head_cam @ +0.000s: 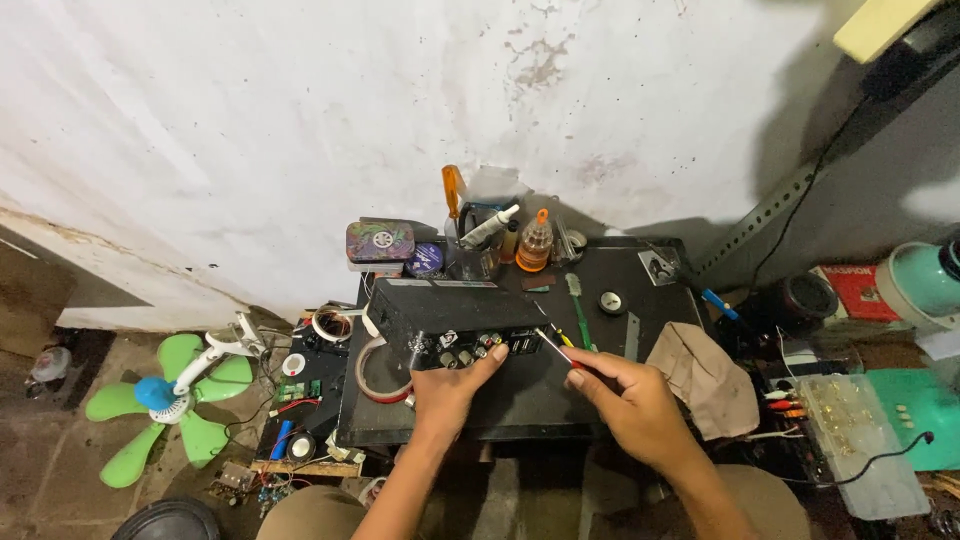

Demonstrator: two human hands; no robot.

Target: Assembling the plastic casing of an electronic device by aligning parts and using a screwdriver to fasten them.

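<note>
Steadying the black amplifier box [455,315] at frame centre, my left hand [445,395] curls against its jack-lined face while my right hand [630,400] pinches a thin screwdriver [553,343]; the box looks rigid and hefty, best gripped by its solid sides.

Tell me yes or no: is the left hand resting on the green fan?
No, the left hand grips the black electronics box on the table, while the green fan lies apart on the floor.
</note>
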